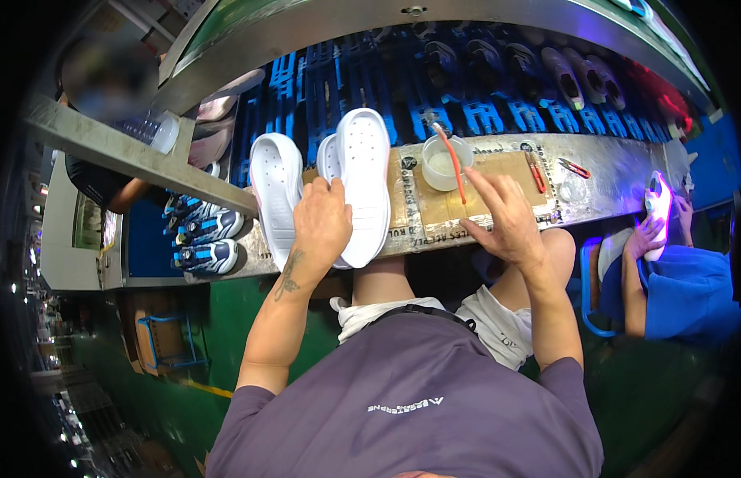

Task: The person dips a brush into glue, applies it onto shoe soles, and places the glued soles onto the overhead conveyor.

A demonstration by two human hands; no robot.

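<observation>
- Clearly, the left hand point(322, 227) lies palm-down on a white shoe sole point(364, 183), fingers curled over its near half and pressing it to the workbench point(609, 171); it pins the sole rather than closing round it.
- That sole lies lengthwise across the bench, toe toward the far edge by the blue conveyor point(498, 111), heel overhanging the near edge. A second white sole point(276, 191) lies just beside it on the left, apparently touching, and a third peeks out between them.
- The right hand point(506, 219) hovers over the cardboard mat point(458, 203) in the middle of the bench, fingers spread and holding nothing, forefinger pointing toward the red-handled brush point(452, 159) standing in the small white cup point(444, 163).
- Judging by the look, the sole is moulded foam or rubber: light, springy, likely to flex at the middle if lifted by one end. Its smooth surface seems matte, not slippery, and hardly fragile.
- A pinch across the waist, thumb under and fingers over, looks the surest hold; the overhanging heel offers an easy way in.
- The cup seems to hold a pale liquid, so it may tip easily.
- At the right end of the bench a co-worker's hands point(653, 231) hold another pale shoe part under violet light.
</observation>
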